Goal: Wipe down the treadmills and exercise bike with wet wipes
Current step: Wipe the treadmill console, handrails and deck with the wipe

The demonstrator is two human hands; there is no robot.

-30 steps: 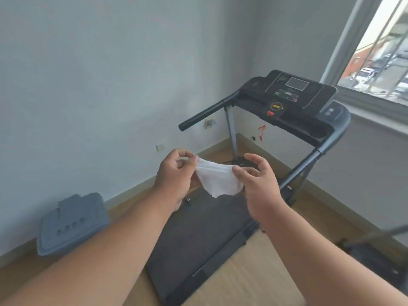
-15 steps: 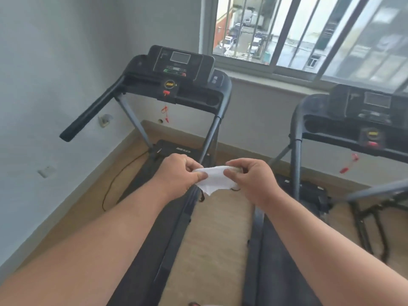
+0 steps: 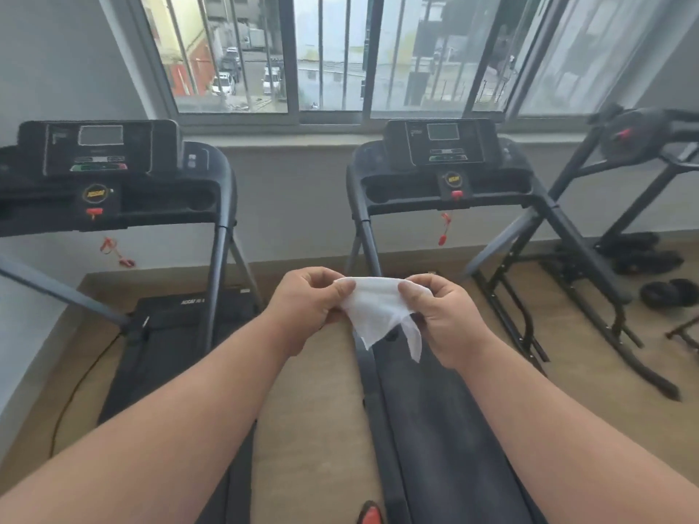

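Note:
A white wet wipe (image 3: 376, 310) hangs between my hands at chest height, its lower corners drooping. My left hand (image 3: 306, 308) pinches its left edge and my right hand (image 3: 442, 315) pinches its right edge. Two black treadmills face the window: the left treadmill (image 3: 106, 175) with its console at the left, and the right treadmill (image 3: 446, 160) straight ahead, its belt (image 3: 435, 429) running under my right arm. A third machine (image 3: 643, 138), with a black frame, stands at the far right, only partly in view.
A barred window (image 3: 340, 54) spans the far wall above a sill. A strip of wooden floor (image 3: 314, 429) runs between the two treadmills. Red safety cords (image 3: 445, 228) hang from the consoles. Dark weight plates (image 3: 665, 293) lie on the floor at the right. A cable (image 3: 75, 383) trails left.
The view has swung right from the left treadmill to both treadmills and the third machine. Both hands keep hold of the wipe, which is spread a little wider.

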